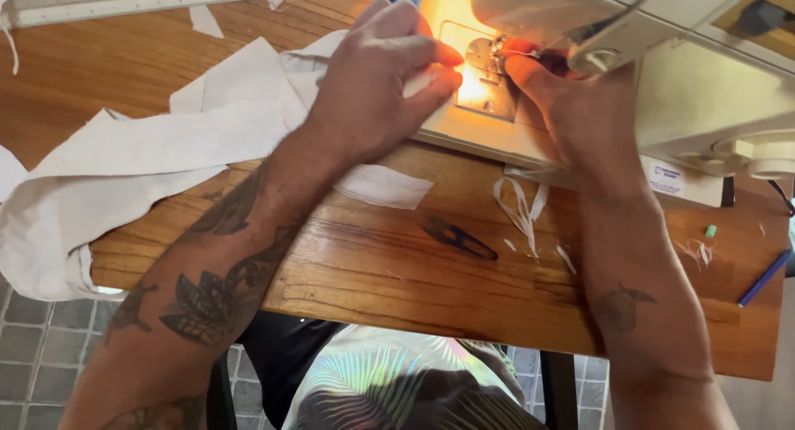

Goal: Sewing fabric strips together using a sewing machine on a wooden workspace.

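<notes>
My left hand point(377, 86) rests on white fabric point(166, 148) at the lit bed of a white sewing machine point(712, 91), its fingertips pinching the cloth's edge beside the needle plate point(489, 66). My right hand point(571, 103) reaches under the machine's head, fingers closed at the needle and presser foot; whether it holds thread there is hidden. The fabric trails off to the left across the wooden table point(397, 289) and hangs over its front edge.
Small thread snips point(460, 238) lie on the table between my forearms. White fabric scraps point(522, 211) lie near them, a blue pen point(763, 278) at the right edge, and a long ruler point(141, 0) at the back left. Grey tiled floor lies below.
</notes>
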